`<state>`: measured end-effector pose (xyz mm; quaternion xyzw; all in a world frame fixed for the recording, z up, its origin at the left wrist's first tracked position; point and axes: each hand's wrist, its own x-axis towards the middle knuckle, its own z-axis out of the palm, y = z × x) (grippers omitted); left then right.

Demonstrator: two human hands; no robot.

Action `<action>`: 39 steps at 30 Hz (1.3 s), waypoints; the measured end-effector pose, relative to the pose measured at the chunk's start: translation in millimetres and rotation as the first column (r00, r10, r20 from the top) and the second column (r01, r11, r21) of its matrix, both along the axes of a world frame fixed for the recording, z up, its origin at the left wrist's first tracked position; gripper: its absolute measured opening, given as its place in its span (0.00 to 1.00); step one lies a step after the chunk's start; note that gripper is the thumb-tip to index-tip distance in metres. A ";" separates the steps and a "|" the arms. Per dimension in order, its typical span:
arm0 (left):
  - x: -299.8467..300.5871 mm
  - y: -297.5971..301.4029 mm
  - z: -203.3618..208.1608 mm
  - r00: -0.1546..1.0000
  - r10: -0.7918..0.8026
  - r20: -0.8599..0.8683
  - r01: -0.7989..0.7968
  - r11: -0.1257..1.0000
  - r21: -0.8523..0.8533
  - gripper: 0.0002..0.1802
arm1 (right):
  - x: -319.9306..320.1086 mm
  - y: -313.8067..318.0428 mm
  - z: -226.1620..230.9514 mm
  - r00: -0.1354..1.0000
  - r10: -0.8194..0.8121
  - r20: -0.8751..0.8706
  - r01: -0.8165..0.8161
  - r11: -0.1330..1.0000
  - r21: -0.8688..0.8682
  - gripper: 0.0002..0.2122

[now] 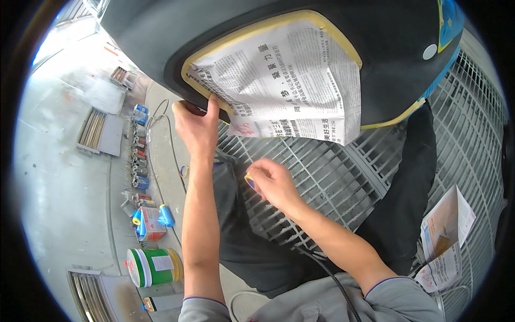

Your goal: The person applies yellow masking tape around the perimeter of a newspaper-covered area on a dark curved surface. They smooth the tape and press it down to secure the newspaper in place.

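Head view: newspaper (pixel 300 80), upper centre, looks light, soft and easily torn, best held by its yellow tape border (pixel 323 20). Left hand (pixel 198 126) has its thumb against that border on a dark panel (pixel 161 32); its finger grip is hidden. Right hand (pixel 273 185), mid-frame, curls closed around a tape roll (pixel 250 181). Metal grating (pixel 316 177) spreads below; cans (pixel 139 164) line the left.

Newspaper (pixel 284 78) taped above, loose below; tape roll (pixel 250 181) held.
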<state>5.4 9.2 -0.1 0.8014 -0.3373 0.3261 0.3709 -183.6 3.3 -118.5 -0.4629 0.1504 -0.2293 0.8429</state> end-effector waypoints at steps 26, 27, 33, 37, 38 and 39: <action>-78.5 70.0 44.6 0.490 -0.454 -0.744 0.647 0.762 -0.038 0.24 | -28.5 -17.1 60.6 0.919 -0.148 0.365 0.267 0.915 -0.303 0.21; -87.8 72.1 43.4 0.476 -0.466 -0.746 0.648 0.760 -0.061 0.21 | -23.5 -15.8 57.8 0.910 -0.167 0.381 0.301 0.896 -0.327 0.22; -90.3 75.0 41.0 0.541 -0.451 -0.710 0.630 0.776 -0.013 0.08 | -16.5 -16.1 58.6 0.915 -0.203 0.350 0.355 0.818 -0.453 0.25; -82.9 75.7 35.6 0.739 -0.434 -0.516 0.555 0.826 0.098 0.03 | -14.9 -18.4 58.4 0.944 -0.194 0.268 0.301 0.841 -0.450 0.22; -83.4 75.3 36.9 0.777 -0.434 -0.455 0.537 0.835 0.121 0.04 | -12.6 -19.6 56.7 0.954 -0.179 0.239 0.271 0.854 -0.444 0.21; -85.1 72.9 39.7 0.809 -0.437 -0.393 0.522 0.841 0.141 0.04 | -8.4 -19.4 57.8 0.944 -0.246 0.219 0.321 0.833 -0.450 0.13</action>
